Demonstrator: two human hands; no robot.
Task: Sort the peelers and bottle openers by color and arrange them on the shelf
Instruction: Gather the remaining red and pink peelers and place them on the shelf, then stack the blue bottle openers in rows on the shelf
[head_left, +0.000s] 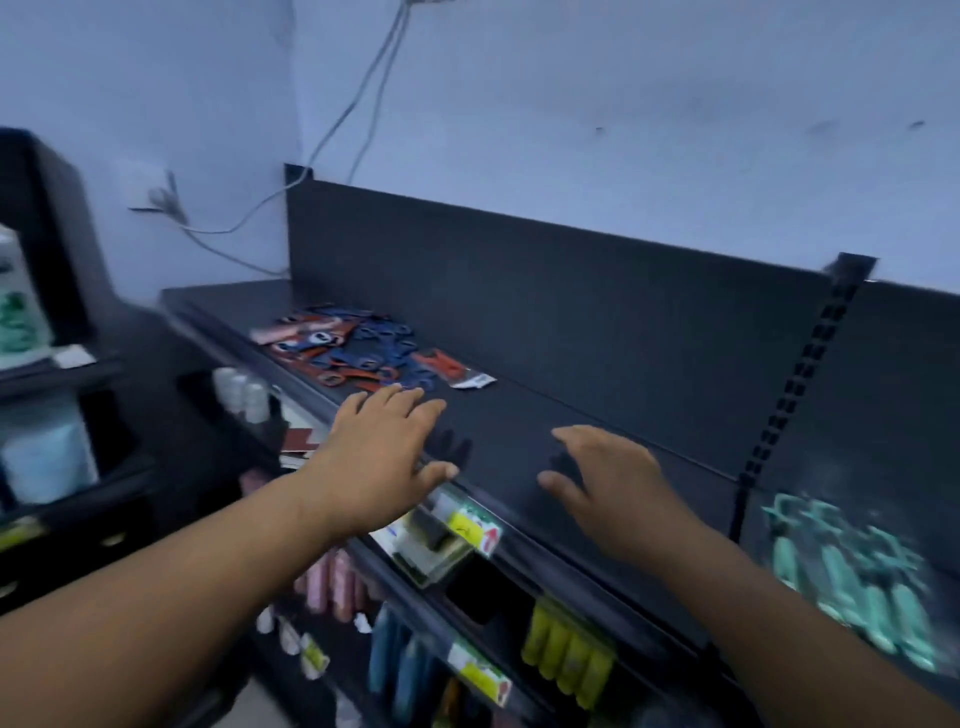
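Your left grip (382, 457), spread wide and empty, sits just short of the red-and-blue pile (358, 348); your right grip (618, 488), loose and empty too, hangs well right of it.

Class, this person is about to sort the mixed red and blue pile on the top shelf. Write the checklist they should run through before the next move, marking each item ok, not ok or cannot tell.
1. Hands free: left hand and right hand hold nothing. Ok.
2. Reach: the left hand's fingertips are close to the pile. Ok.
3. Colours separated: red and blue lie jumbled together. Not ok.
4. Room to arrange: the shelf is bare to the right of the pile. Ok.
5. Peelers told from openers: too blurred. Cannot tell.
6. Whether the teal items in the next section belong to the job: cannot tell.
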